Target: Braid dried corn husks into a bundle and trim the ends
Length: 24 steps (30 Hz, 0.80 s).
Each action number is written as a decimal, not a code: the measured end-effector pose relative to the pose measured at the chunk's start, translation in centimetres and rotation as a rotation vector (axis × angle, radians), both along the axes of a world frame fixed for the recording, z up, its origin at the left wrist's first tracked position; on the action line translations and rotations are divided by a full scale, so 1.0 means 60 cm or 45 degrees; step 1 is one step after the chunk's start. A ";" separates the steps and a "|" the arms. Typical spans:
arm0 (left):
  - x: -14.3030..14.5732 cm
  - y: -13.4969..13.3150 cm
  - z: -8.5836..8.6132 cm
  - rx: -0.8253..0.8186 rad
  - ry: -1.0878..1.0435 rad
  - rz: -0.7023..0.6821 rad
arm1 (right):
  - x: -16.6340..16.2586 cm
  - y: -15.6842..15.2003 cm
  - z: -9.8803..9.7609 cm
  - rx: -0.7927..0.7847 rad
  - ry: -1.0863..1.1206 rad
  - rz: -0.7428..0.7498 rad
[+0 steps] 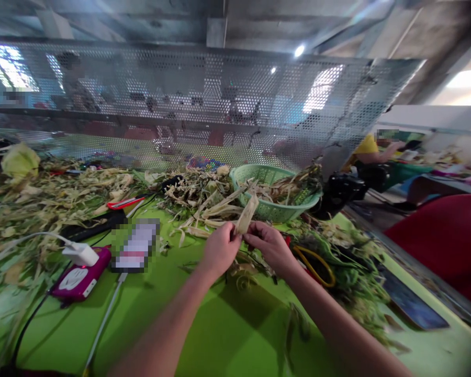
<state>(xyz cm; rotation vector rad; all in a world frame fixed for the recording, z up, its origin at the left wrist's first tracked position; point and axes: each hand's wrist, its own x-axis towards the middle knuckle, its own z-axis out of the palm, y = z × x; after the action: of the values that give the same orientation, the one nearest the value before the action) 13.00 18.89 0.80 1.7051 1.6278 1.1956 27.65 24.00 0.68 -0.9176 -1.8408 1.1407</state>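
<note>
Between my two hands, above the green table (204,335), a pale dried corn husk (248,212) stands upright. My left hand (222,248) is closed, pinching its lower end between thumb and fingers. My right hand (267,243) grips the same end from the other side, fingertips close to the left ones. Just behind the husk sits a light green plastic basket (277,209) with dry plant matter in it. More dry husk strips (220,212) lie left of the basket, and some dark plant scraps lie under my hands.
Left are a phone (136,246) with a cable, a magenta power box (80,277) with a white plug, and red-handled scissors or a cutter (125,202). Dried leaves (82,193) cover the back left. Right lie green leaves (337,262), a yellow loop (316,266) and a dark tablet-like slab (414,299).
</note>
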 end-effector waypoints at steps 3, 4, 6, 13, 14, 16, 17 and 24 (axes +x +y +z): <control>0.004 -0.002 -0.001 0.029 0.064 0.044 | 0.003 0.002 -0.004 0.078 -0.053 -0.037; 0.006 -0.003 -0.001 0.037 0.083 0.058 | 0.004 0.003 -0.005 0.104 -0.070 -0.052; 0.009 -0.003 -0.004 0.052 0.116 0.080 | 0.004 0.001 -0.004 0.142 -0.090 -0.079; -0.017 0.014 -0.018 -0.006 0.079 0.211 | -0.020 -0.042 0.027 0.135 -0.136 0.040; -0.024 0.017 -0.020 -0.042 0.020 0.217 | -0.021 -0.047 0.032 0.140 -0.130 0.034; -0.037 0.025 -0.024 -0.102 -0.127 0.217 | -0.018 -0.050 0.042 0.099 -0.052 0.028; -0.042 0.029 -0.026 -0.119 -0.198 0.218 | -0.015 -0.051 0.046 0.034 0.020 0.051; -0.070 0.058 -0.055 -0.099 -0.567 0.377 | 0.012 -0.063 0.105 -0.327 0.501 0.230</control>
<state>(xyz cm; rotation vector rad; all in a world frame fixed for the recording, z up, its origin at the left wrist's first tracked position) 8.83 22.37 -2.53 1.0712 1.6468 1.5002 28.37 20.19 6.97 -0.6147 -1.4985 1.5735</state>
